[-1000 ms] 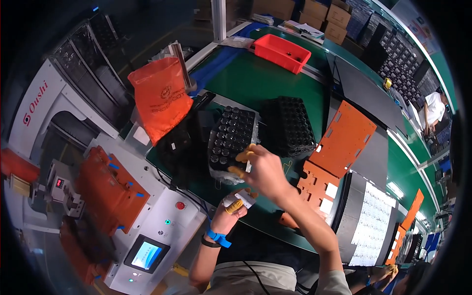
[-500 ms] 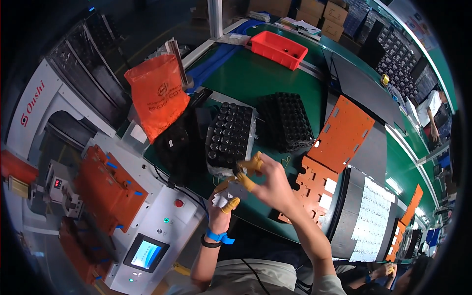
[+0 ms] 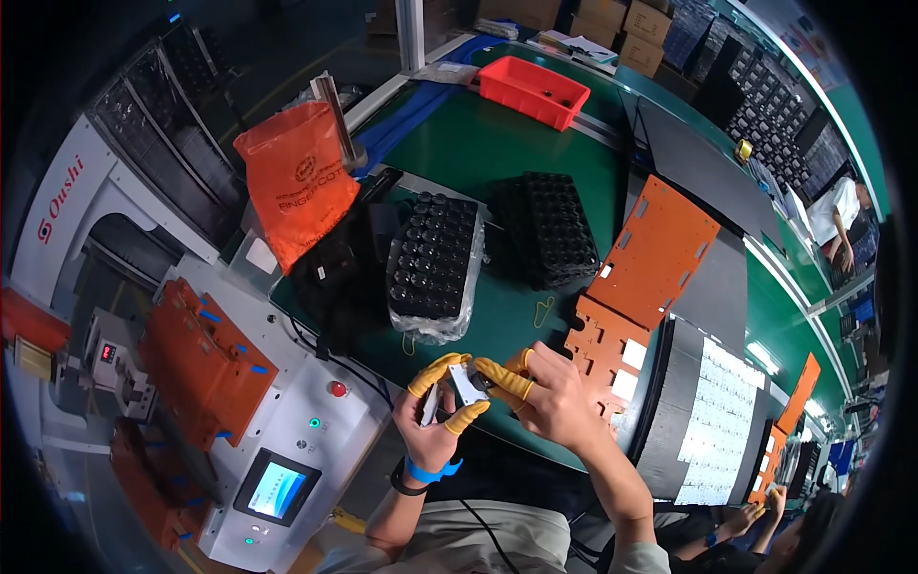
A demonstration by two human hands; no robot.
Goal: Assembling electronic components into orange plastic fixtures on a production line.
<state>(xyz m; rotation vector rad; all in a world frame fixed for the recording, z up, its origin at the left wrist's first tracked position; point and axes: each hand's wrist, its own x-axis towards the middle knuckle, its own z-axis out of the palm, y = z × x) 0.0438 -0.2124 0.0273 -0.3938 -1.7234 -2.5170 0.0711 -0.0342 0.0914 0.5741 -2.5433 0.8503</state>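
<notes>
My left hand (image 3: 430, 438), yellow finger cots on its fingertips, is closed around a small white plate-like part (image 3: 467, 385). A second flat grey piece (image 3: 429, 406) sits in its palm. My right hand (image 3: 555, 402), also in yellow finger cots, pinches a small black round piece (image 3: 481, 382) against the white part's right side. Whether the two pieces are joined, I cannot tell. Beyond the hands stands a black tray (image 3: 435, 256) in clear plastic wrap, with rows of shiny round black pieces. To its right are stacked black trays (image 3: 555, 230) with round pockets.
Orange fixture plates (image 3: 660, 251) lie on the green table at right, beside a lit white sheet (image 3: 719, 421). A white machine with a screen (image 3: 284, 488) stands at left, below an orange bag (image 3: 298, 182). At the back is a red bin (image 3: 534, 92). Another person's hands (image 3: 751, 517) show lower right.
Both hands have come nearer to me. The white part has turned so its face shows, and the right fingers, formerly above it, now press the black piece at its side.
</notes>
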